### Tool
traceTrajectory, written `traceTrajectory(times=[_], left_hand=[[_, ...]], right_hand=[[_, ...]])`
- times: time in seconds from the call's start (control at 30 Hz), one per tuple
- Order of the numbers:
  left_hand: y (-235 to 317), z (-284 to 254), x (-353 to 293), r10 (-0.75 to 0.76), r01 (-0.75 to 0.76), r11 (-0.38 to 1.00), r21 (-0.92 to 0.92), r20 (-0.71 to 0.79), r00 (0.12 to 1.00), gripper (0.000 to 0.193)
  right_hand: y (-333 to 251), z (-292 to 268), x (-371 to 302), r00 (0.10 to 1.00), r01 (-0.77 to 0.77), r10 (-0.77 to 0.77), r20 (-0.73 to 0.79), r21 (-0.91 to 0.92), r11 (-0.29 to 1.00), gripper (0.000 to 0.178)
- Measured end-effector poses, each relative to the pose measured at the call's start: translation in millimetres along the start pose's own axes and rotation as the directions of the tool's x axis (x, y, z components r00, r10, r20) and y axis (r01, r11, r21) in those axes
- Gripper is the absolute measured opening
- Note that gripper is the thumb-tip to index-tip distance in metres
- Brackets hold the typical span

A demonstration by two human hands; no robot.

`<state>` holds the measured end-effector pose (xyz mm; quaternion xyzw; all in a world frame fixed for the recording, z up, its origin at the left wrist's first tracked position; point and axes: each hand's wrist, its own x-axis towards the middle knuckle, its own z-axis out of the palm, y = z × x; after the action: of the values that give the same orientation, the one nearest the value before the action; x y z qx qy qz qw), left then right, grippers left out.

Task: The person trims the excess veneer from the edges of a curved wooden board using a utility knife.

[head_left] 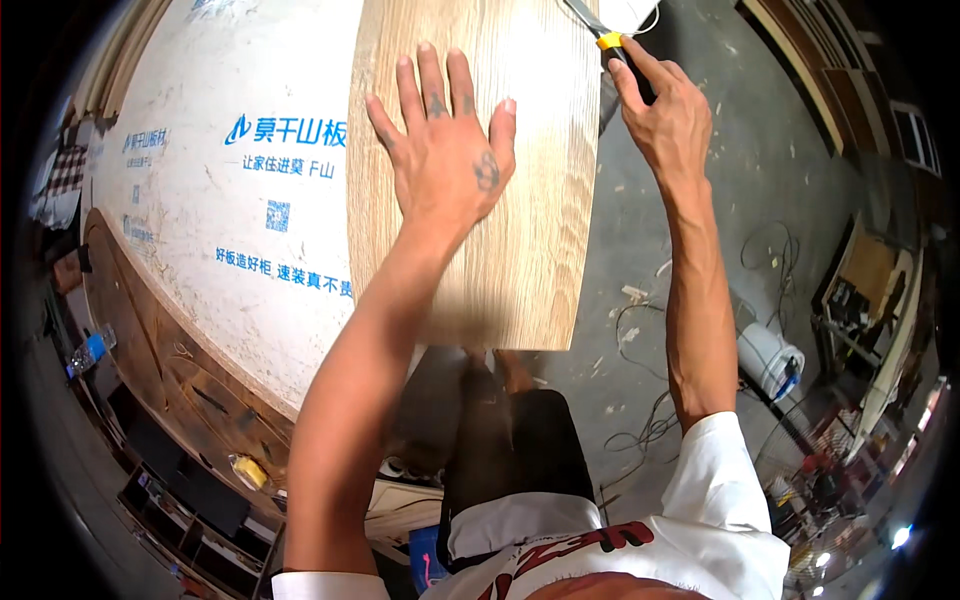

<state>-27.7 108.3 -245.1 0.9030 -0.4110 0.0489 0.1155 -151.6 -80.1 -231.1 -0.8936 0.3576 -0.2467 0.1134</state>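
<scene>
A pale wood-grain board (535, 200) lies lengthwise in front of me, its near end jutting out over the floor. My left hand (440, 150) rests flat on its top face, palm down and fingers spread. At the board's far right edge, my right hand (665, 110) is closed around the handle of a hand tool (610, 41) with a yellow collar, a dark grip and a long grey metal blade. The blade slants away to the far left, over or along the edge. Whether it is a file or a knife I cannot tell.
White panels with blue print (290, 200) lie left of the board, above a round-edged brown wooden surface (150, 310). A plastic bottle (92, 350) and a yellow object (248, 471) are near it. On the right floor are cables, scraps and a white bucket (770, 360).
</scene>
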Motion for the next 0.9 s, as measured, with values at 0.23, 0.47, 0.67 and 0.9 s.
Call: traceTrajectory(times=[0.23, 0.47, 0.67, 0.9], left_hand=[[5.4, -14.6, 8.3, -0.054, 0.057, 0.998, -0.016, 0.125, 0.991, 0.073], [1.9, -26.3, 13.0, -0.009, 0.023, 0.997, -0.076, 0.175, 0.985, 0.076], [1.6, -26.0, 12.5, -0.033, 0.056, 0.996, -0.069, 0.301, 0.953, 0.085], [-0.5, -20.9, 10.6, -0.051, 0.068, 0.997, -0.039, 0.344, 0.938, 0.083]], right_hand=[[25.0, 31.5, 92.0, 1.000, 0.015, -0.016, -0.005, -0.068, 0.998, 0.038], [47.3, 61.2, 194.6, 0.995, 0.088, -0.085, 0.054, -0.067, 0.994, 0.041], [68.8, 83.5, 265.3, 0.991, 0.115, -0.110, 0.082, -0.059, 0.992, 0.042], [87.9, 104.4, 333.4, 0.974, 0.177, -0.170, 0.148, -0.035, 0.984, 0.041]])
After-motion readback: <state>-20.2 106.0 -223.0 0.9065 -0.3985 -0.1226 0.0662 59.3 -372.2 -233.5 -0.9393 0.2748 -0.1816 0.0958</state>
